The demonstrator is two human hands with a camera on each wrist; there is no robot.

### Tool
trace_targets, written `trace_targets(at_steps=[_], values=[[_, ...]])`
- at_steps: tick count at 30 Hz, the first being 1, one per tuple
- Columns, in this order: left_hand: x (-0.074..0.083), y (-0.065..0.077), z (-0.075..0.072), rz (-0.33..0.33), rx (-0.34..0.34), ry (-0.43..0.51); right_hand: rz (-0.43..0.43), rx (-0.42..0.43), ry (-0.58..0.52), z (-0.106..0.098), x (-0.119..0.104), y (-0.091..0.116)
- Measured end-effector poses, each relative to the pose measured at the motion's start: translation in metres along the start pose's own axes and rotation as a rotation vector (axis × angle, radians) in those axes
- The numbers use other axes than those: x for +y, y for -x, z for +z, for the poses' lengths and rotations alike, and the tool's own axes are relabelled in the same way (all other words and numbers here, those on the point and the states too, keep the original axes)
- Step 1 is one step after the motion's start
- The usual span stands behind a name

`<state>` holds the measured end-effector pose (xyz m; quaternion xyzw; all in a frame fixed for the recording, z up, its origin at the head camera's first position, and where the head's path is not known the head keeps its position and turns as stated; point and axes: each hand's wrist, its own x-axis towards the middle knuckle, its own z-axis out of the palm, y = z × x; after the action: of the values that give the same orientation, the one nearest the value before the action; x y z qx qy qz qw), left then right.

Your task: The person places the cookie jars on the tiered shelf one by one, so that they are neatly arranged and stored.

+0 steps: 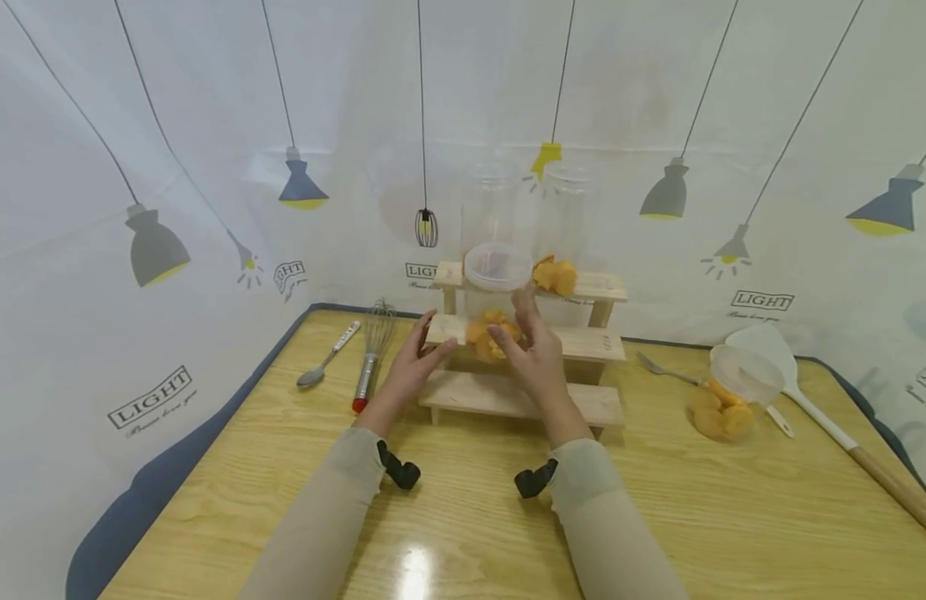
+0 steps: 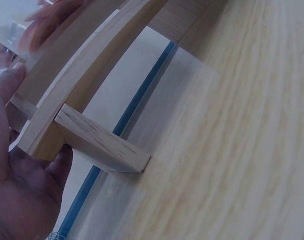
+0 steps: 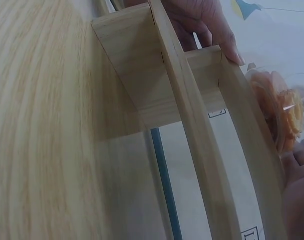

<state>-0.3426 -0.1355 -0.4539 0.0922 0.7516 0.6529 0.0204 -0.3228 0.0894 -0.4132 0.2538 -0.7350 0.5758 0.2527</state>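
From my end I see a clear, lidded jar (image 1: 489,303) upright on the middle tier of a three-tier pale wooden stand (image 1: 493,395), left of centre. Orange pieces (image 1: 489,340) fill its lower part, and its round lid (image 1: 498,267) looks whitish and translucent to me.

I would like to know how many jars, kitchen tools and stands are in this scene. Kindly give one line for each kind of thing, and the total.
Jars: 4
Spoon: 1
Whisk: 1
Fork: 1
Spatula: 1
Stand: 1
Total: 9
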Motion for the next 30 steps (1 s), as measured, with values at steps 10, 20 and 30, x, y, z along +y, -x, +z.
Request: trace_targets(at_steps=[10, 20, 30], values=[[0.0, 0.001, 0.0, 0.005, 0.006, -0.009, 0.023, -0.011, 0.043, -0.001, 0.001, 0.003], [-0.001, 0.001, 0.001, 0.001, 0.013, -0.006, 0.069, -0.008, 0.043, -0.003, -0.001, 0.001], [0.005, 0.003, -0.001, -0.041, -0.032, 0.003, 0.093, -0.031, 0.005, -0.006, -0.012, -0.001]])
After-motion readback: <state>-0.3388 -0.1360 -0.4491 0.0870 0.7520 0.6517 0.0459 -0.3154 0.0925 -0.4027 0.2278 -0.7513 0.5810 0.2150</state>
